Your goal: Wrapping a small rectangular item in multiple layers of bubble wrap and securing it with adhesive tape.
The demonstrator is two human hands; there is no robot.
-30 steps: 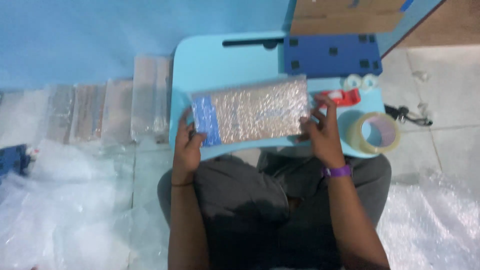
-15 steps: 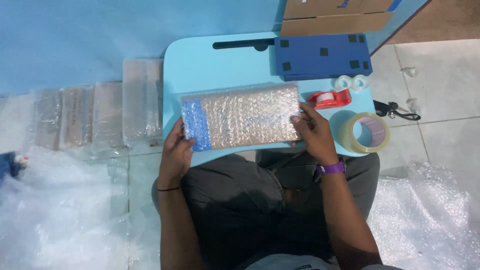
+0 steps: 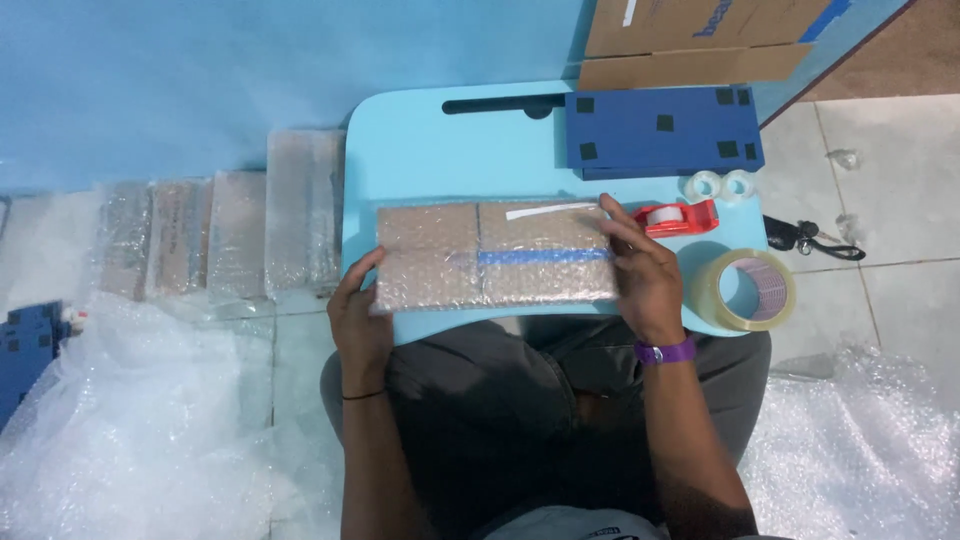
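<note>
At mid-frame on the light-blue bench (image 3: 430, 150), the bubble-wrapped parcel (image 3: 495, 255) lies flat; left hand (image 3: 358, 312) grips its left edge, right hand (image 3: 640, 270) presses open-palmed on its right end. The wrap could spring loose if either lifts.

The cardboard box (image 3: 700, 35) is cut off by the top edge. The blue thing (image 3: 25, 350) at the left edge shows only partly. The parcel (image 3: 495, 255) hides the right hand's (image 3: 645, 275) thumb. The dark bits (image 3: 810, 238) on the floor are too small to tell.
</note>
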